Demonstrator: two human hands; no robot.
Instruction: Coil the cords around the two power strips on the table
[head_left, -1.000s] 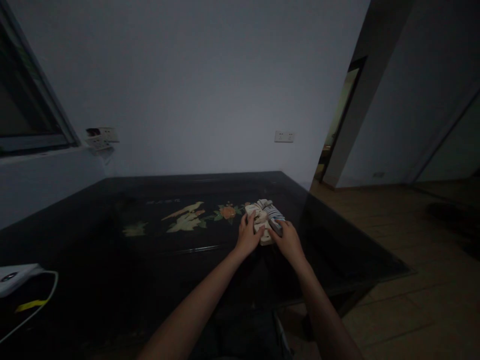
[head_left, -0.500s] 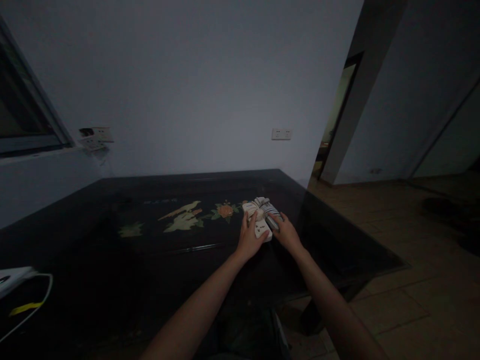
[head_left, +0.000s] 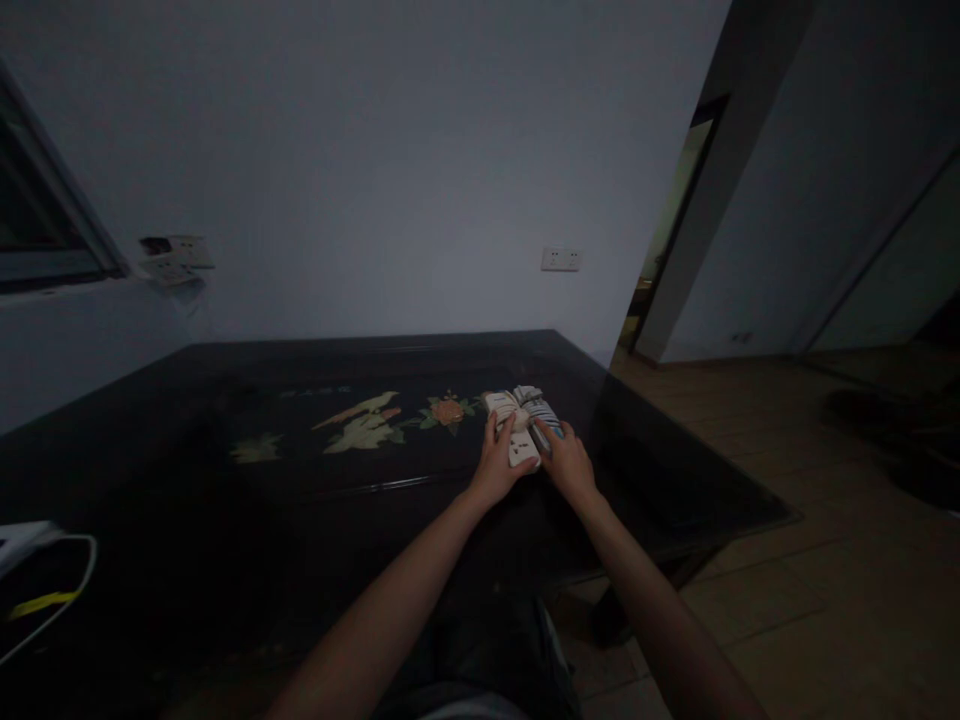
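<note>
A white power strip with small dark socket holes lies on the dark table, right of the painted flower. My left hand grips its left side, thumb at the near end. Against its right side lies a light bundle with dark stripes, which looks like coiled cord; dim light hides its detail. My right hand is closed around the near end of this bundle. Both hands are close together, with a pale band or knot between them.
At the left edge lies a white object with a looped white cable and a yellow strip. A bird and flowers decorate the tabletop. Wall sockets sit behind the table, and a doorway opens at the right.
The view has shifted slightly. My right hand has moved a little closer to the left one along the striped bundle, and the bundle appears more fanned out. My left hand keeps its grip.
</note>
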